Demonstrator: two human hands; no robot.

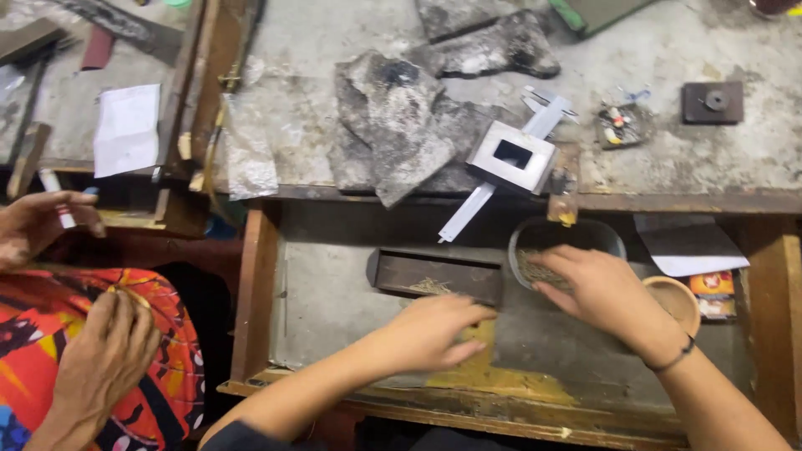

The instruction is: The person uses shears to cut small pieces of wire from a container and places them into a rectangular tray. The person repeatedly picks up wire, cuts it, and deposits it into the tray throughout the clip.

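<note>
Nearest to the camera, both hands work inside an open wooden drawer point(259, 284) pulled out from under the desk point(668, 159); take the round metal bowl point(603, 237) at the drawer's back edge as the landmark. Right at the bowl, the right hand point(597, 288) reaches over its rim, fingers loosely curled and dipping into the fine yellowish filings inside; whether it pinches any I cannot tell. Left of the bowl and nearer the drawer's front, the left hand point(434, 330) lies palm down, fingers together, covering something small and yellowish that I cannot make out. Between that hand and the bowl sits a dark rectangular tray point(434, 274) with a few filings on it. Just right of the bowl stands a small wooden cup point(675, 302). Beyond the bowl, on the desk, a square steel block with a hole point(511, 155) rests on a caliper point(501, 163) whose tip overhangs the edge, beside grey crumpled rags point(401, 125). Far left of the bowl, another person's hands point(104, 355) rest on a bright patterned garment. A careless sweep could tip the bowl or scatter filings, and a knock to the overhanging caliper might drop it into the drawer.
</note>
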